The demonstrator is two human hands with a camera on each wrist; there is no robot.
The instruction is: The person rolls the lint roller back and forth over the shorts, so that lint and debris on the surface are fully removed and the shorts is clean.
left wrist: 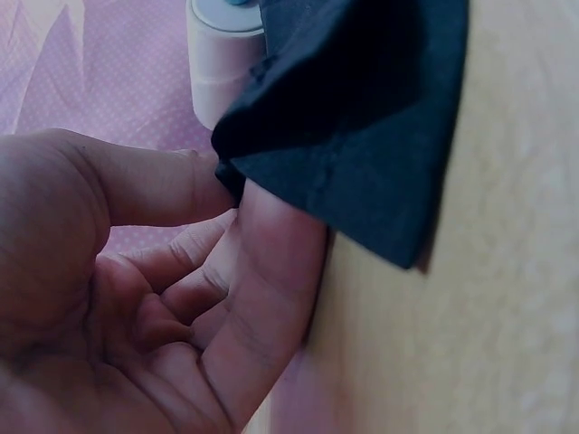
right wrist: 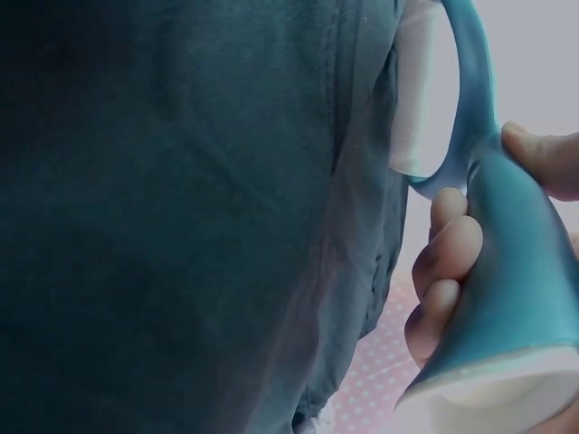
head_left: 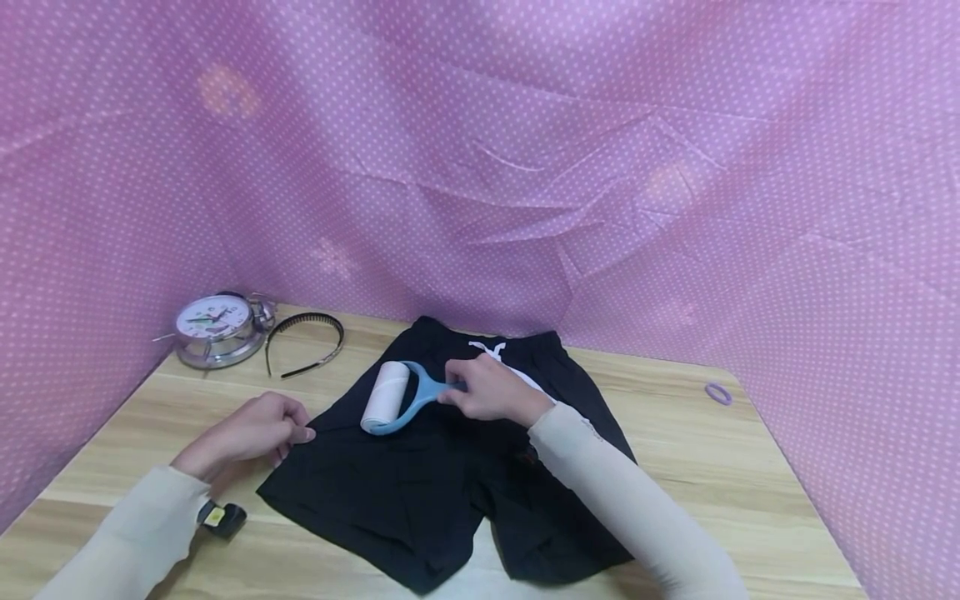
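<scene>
So the lint roller [head_left: 386,396] has its white roll over the upper left part of the black shorts [head_left: 375,483], as the head view shows it. Roll and cloth look right up against each other, but I honestly can't tell how hard it's pressed. The blue handle points off to the right.

The right hand [head_left: 491,387] is wrapped round that handle, thumb on one side, curled fingertips on the other; the wrist view shows the grip well, plus the pale end of the handle sticking out. The left hand [head_left: 258,429] is pinching the shorts' outer left edge between thumb and forefinger, remaining fingers folded in toward the palm. There's a little fold of cloth up at the pinch.

The shorts lie spread out, waistband at the far side by the pink dotted cloth [head_left: 525,167], white drawstring [head_left: 487,347] up there too, leg openings toward the person. The right forearm crosses over the right leg, so part of it is hidden.

Room-wise: waistband's tight against the cloth at the back. On the right, a wide stretch of wood tabletop [head_left: 712,467] runs from the shorts to the edge, with a small purple ring [head_left: 722,402] near the far right corner. Left is busier: a black headband [head_left: 311,317] sits just beyond the left hand, and an alarm clock [head_left: 217,325] lies face up at the far left corner. The cloth hangs along both sides as well.
</scene>
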